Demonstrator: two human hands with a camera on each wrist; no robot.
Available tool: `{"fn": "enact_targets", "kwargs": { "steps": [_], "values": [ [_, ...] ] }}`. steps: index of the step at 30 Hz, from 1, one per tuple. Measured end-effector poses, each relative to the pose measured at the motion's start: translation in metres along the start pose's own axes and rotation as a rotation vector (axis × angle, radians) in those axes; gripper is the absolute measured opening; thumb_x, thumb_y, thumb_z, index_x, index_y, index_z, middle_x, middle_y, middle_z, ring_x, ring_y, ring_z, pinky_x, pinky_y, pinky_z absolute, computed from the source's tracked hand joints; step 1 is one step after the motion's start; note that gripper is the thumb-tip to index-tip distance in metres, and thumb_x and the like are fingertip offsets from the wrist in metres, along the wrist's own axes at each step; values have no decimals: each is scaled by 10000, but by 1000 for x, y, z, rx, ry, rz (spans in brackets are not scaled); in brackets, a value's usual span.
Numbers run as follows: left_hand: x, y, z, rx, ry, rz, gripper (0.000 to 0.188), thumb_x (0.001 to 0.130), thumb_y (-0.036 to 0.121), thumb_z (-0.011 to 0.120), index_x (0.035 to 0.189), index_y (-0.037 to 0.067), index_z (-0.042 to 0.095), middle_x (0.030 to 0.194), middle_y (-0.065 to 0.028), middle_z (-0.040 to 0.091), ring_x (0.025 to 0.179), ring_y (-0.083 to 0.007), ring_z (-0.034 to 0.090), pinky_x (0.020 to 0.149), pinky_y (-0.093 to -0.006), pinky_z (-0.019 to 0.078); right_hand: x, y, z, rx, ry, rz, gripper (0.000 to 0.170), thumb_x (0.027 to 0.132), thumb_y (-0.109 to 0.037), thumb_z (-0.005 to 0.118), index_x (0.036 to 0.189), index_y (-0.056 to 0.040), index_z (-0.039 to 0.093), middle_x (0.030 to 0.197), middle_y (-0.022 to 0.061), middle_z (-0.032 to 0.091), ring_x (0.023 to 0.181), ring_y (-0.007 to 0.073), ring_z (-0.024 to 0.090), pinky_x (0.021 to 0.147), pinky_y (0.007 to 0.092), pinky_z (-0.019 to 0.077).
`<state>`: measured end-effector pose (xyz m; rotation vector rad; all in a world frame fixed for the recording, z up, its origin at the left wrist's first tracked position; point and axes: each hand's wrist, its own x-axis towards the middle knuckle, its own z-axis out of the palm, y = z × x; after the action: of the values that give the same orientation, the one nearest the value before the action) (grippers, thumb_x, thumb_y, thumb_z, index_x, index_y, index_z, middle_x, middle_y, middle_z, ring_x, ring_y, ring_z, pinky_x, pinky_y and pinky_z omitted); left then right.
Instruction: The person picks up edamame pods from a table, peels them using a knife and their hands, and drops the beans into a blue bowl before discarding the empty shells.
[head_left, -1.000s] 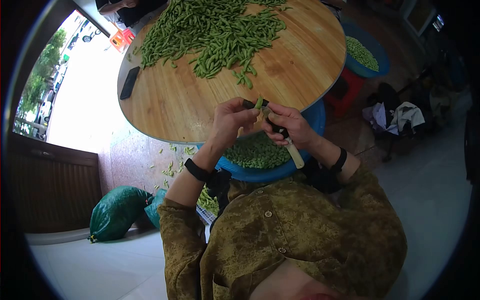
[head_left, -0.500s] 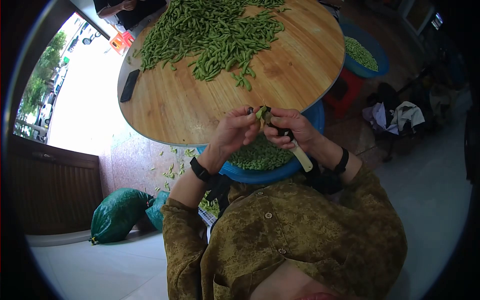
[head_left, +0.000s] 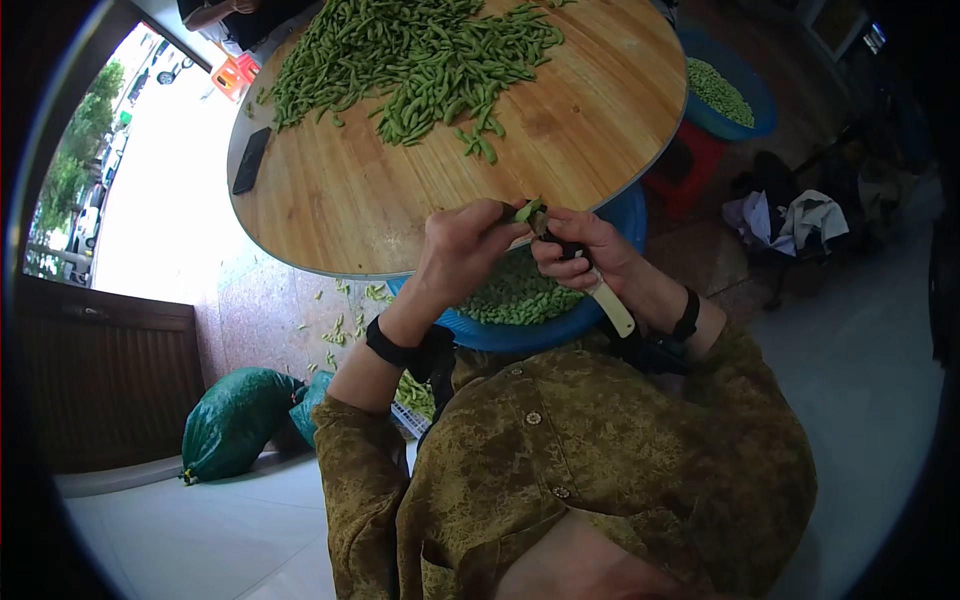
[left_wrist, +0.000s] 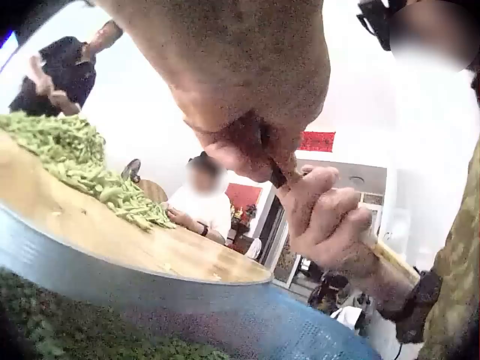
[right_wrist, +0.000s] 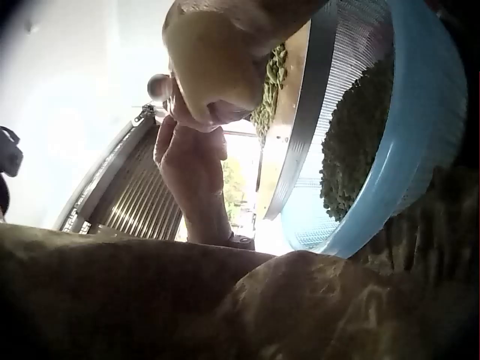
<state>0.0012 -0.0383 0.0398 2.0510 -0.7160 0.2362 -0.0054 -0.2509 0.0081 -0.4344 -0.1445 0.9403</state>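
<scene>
Over the near edge of the table, both hands meet at a green soybean pod (head_left: pixel 529 211). My left hand (head_left: pixel 462 250) pinches the pod from the left between thumb and fingertips, where something dark shows. The right hand (head_left: pixel 590 250) comes in from the other side, its fingers curled round a tool with a cream handle (head_left: pixel 614 310) and a dark middle part. That handle points down toward the body; the fingers hide the working end. In the left wrist view the right hand (left_wrist: pixel 330 217) is close against the left.
Whole pods (head_left: pixel 400 70) are heaped on the round wooden table (head_left: pixel 590 110), with a dark phone (head_left: pixel 251 160) at its left edge. Below the hands is a blue basin (head_left: pixel 490 335) of shelled beans. Another blue basin (head_left: pixel 765 115) stands right; green sacks (head_left: pixel 238 425) lie on the floor.
The pod stood upright and whole earlier; now it looks pulled apart between the hands. The left hand's fingers have turned toward the right hand, and the cream handle has swung slightly outward to the right.
</scene>
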Motion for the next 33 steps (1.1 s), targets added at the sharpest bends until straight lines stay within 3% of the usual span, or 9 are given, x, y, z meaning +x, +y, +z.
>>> {"fn": "enact_targets", "kwargs": {
  "steps": [1, 3, 6, 11, 15, 23, 27, 30, 33],
  "values": [
    [0, 1, 0, 1, 2, 0, 139, 797, 99, 697, 811, -9, 612, 649, -110, 622, 552, -180, 616, 479, -291, 452, -1, 1, 3, -10, 2, -27, 315, 985, -190, 450, 1281, -81, 437, 825, 30, 499, 529, 36, 392, 384, 140, 310],
    [1, 4, 0, -492, -51, -445, 166, 860, 144, 650, 784, -2, 629, 672, -64, 641, 569, -124, 611, 463, -248, 442, -1, 2, 4, -22, 2, -52, 299, 985, -192, 452, 1257, -68, 444, 827, 33, 501, 527, 37, 401, 382, 140, 310],
    [1, -5, 3, -790, -93, -513, 192, 903, 172, 597, 822, 5, 645, 684, -32, 637, 584, -87, 598, 448, -211, 428, -3, 3, 3, -168, 86, -81, 273, 981, -172, 455, 1216, -34, 473, 816, 42, 523, 521, 39, 426, 387, 144, 321],
    [0, -7, 23, -800, 22, -559, 179, 910, 154, 559, 870, -2, 639, 675, -41, 630, 564, -83, 586, 420, -199, 405, -4, 13, 13, -831, 342, -307, 170, 955, -128, 492, 1031, -8, 587, 756, 31, 572, 532, 42, 479, 390, 182, 337],
    [6, 3, 27, -804, 68, -631, 160, 858, 102, 509, 878, -15, 616, 668, -59, 612, 499, -94, 538, 403, -217, 382, -2, 16, 20, -1012, 443, -333, 187, 921, -107, 539, 1054, 0, 615, 708, 11, 565, 564, 38, 492, 462, 202, 379],
    [5, -14, 42, -801, 59, -663, 156, 847, 94, 484, 855, 0, 608, 664, -38, 587, 518, -81, 506, 454, -205, 378, 4, 21, -21, -1558, 423, -580, 182, 903, -104, 565, 1046, 4, 600, 727, 28, 583, 650, 70, 512, 586, 258, 434],
    [3, -11, 44, -832, 42, -607, 137, 902, 112, 502, 976, 11, 559, 749, -33, 589, 608, -74, 525, 518, -198, 400, 2, 15, 2, -1168, 482, -356, 193, 918, -92, 554, 1083, 3, 586, 755, -6, 565, 604, 30, 481, 517, 192, 379],
    [-6, -25, 48, -661, 2, -431, 117, 915, 54, 513, 996, -15, 462, 775, -57, 589, 656, -115, 574, 562, -244, 460, 7, 11, 0, -1298, 486, -667, 166, 878, -134, 617, 914, 18, 560, 703, 4, 546, 627, 62, 491, 554, 238, 408],
    [-16, -19, 48, -560, -53, -318, 240, 935, 93, 530, 1135, 25, 416, 830, -37, 576, 658, -89, 536, 571, -219, 434, 4, -4, 0, -1153, 535, -443, 165, 876, -154, 626, 912, 0, 577, 664, -7, 535, 552, 45, 473, 483, 209, 373]
  ]
}}
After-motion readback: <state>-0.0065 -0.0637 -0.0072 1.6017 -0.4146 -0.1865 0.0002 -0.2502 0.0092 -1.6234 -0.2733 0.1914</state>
